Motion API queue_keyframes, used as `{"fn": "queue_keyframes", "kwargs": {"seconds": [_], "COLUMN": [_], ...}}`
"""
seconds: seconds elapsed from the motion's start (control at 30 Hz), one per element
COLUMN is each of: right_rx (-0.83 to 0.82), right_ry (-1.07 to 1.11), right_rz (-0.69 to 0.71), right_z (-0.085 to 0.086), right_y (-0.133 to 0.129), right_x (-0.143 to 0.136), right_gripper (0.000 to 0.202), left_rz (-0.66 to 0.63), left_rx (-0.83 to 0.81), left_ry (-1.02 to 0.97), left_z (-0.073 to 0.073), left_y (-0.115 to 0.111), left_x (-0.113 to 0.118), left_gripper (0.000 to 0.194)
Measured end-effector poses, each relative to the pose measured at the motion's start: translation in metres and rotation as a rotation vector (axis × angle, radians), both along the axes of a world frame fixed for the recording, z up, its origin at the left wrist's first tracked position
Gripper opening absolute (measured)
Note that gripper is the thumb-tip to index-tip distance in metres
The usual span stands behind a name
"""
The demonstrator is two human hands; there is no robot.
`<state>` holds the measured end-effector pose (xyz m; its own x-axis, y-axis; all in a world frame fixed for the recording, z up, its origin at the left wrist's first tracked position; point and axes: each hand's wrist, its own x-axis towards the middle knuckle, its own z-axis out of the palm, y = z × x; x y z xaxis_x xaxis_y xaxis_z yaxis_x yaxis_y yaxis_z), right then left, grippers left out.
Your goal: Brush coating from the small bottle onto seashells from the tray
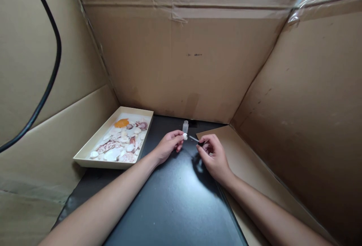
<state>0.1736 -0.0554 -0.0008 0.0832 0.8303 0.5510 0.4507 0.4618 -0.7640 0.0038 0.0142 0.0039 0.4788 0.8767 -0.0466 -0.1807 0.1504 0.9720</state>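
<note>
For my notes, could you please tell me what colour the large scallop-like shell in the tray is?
Orange; the scallop-like shell shows best in the head view.

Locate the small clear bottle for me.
In the head view, the small clear bottle stands near the middle, at the far end of the dark tabletop, just beyond the left hand's fingertips and before the cardboard wall.

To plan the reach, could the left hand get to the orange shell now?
Probably yes: the orange shell lies uncovered in the open tray, though the left hand may first need to release its small white piece.
</note>
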Motion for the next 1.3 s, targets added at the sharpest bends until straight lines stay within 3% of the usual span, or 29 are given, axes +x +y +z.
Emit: {"fn": "queue_keyframes", "kwargs": {"seconds": [0.17,0.33,0.5,0.63,0.77,0.93,1.07,1.2,1.3], "right_rx": [0.003,-0.057,-0.038,-0.052,-0.016,-0.033,-0.019,-0.034,-0.003], "right_ry": [-0.013,0.003,-0.013,-0.012,-0.004,-0.013,-0.035,-0.033,-0.017], "right_rz": [0.047,-0.075,0.027,-0.037,0.040,-0.031,0.037,-0.023,0.019], "right_z": [0.0016,-0.0003,-0.0002,0.0011,0.0012,0.0020,0.0024,0.0025,0.0019], "right_y": [-0.0010,0.0025,0.0011,0.0000,-0.0005,-0.0009,-0.0016,-0.0017,-0.0020], "right_x": [0.0000,0.0010,-0.0004,-0.0008,-0.0012,-0.0010,-0.0009,-0.0008,-0.0014], "right_gripper": [0.006,0.007,0.006,0.005,0.005,0.007,0.006,0.005,0.006], "left_rz": [0.002,0.012,0.019,0.016,0.023,0.005,-0.016,-0.028,-0.030], "left_rx": [0.013,0.013,-0.008,-0.015,-0.008,0.021,0.022,0.034,0.037], "left_ry": [0.004,-0.001,-0.021,-0.016,-0.014,-0.027,-0.027,-0.020,-0.003], "left_z": [0.0010,0.0019,0.0018,0.0016,0.0011,0.0001,-0.0005,-0.0005,-0.0004], "left_y": [-0.0011,-0.0019,-0.0017,-0.0014,-0.0014,-0.0009,-0.0005,-0.0005,-0.0007], "left_x": [0.0001,0.0003,0.0004,0.0006,0.0012,0.0014,0.0008,0.0001,-0.0003], "left_gripper": [0.020,0.021,0.019,0.018,0.016,0.015,0.016,0.017,0.017]}}
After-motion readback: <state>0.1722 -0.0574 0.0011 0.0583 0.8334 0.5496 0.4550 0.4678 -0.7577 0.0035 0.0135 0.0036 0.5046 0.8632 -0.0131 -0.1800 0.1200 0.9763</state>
